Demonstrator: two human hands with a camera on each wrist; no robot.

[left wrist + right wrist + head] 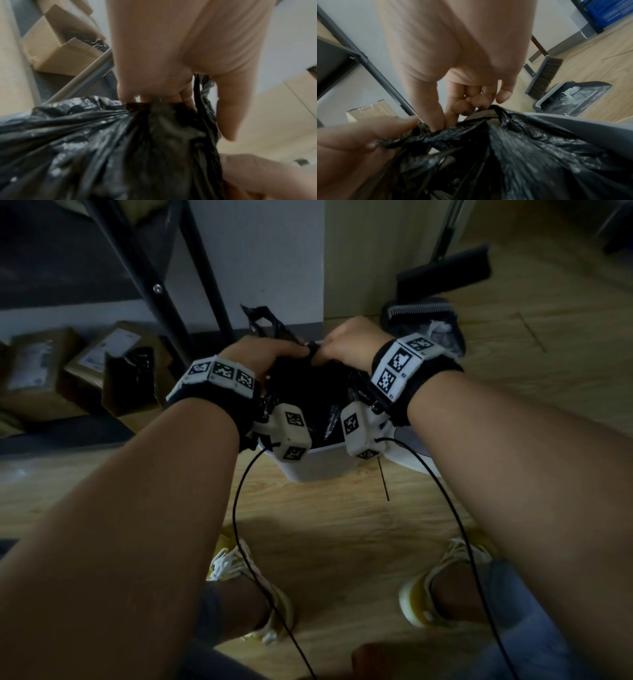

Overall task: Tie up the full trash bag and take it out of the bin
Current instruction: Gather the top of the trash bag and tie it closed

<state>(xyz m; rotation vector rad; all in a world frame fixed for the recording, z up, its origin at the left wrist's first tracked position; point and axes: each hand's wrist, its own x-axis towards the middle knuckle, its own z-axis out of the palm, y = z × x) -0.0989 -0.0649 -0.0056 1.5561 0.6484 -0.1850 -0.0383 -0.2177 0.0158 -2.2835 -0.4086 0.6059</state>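
Both hands (310, 350) on trash bag (120, 142) neck, upright in bin (318, 465)

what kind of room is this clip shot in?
Probably a storeroom or utility corner, not certain. Cardboard boxes sit on the wood floor beside a dark metal shelving frame, and a broom and dustpan stand by the white bin.

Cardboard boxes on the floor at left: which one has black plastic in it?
The open cardboard box nearest the bin, with black plastic spilling out of it. The other boxes farther left look closed, with labels on top.
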